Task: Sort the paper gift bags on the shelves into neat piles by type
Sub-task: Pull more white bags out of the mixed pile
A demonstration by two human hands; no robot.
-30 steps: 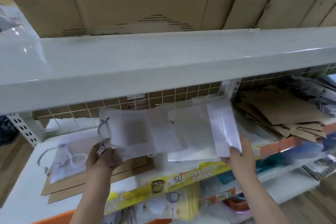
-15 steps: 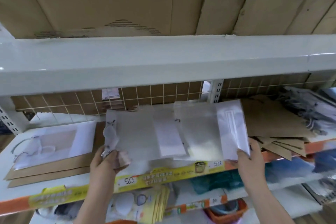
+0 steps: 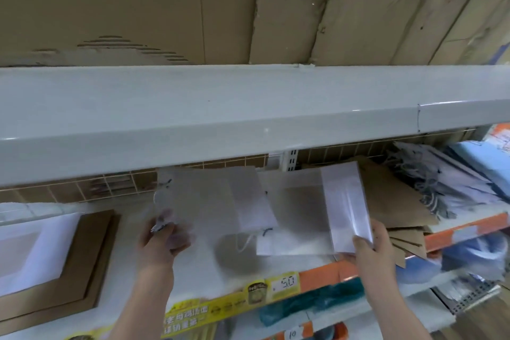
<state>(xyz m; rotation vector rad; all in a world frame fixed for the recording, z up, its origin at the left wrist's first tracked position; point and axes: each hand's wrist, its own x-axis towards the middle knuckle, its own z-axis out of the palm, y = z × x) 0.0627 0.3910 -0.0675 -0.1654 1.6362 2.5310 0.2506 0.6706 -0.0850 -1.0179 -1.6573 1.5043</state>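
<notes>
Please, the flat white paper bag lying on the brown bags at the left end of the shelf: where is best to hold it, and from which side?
The flat white paper bag lies flat on the stack of brown paper bags, so probably pinch its right edge, coming from the right where that border shows. Its handle end is out of view, so I cannot judge that.

A spread of white bags (image 3: 248,201) is held above the middle shelf (image 3: 209,265), between the left hand (image 3: 162,240) at its left end and the right hand (image 3: 372,246) at its right end. On the shelf to the left lies a flat pile (image 3: 55,257). To the right, brown bags (image 3: 397,201) lie heaped, with corded bags (image 3: 441,182) farther right. Cardboard boxes (image 3: 248,8) stand on the upper shelf (image 3: 220,107).
</notes>
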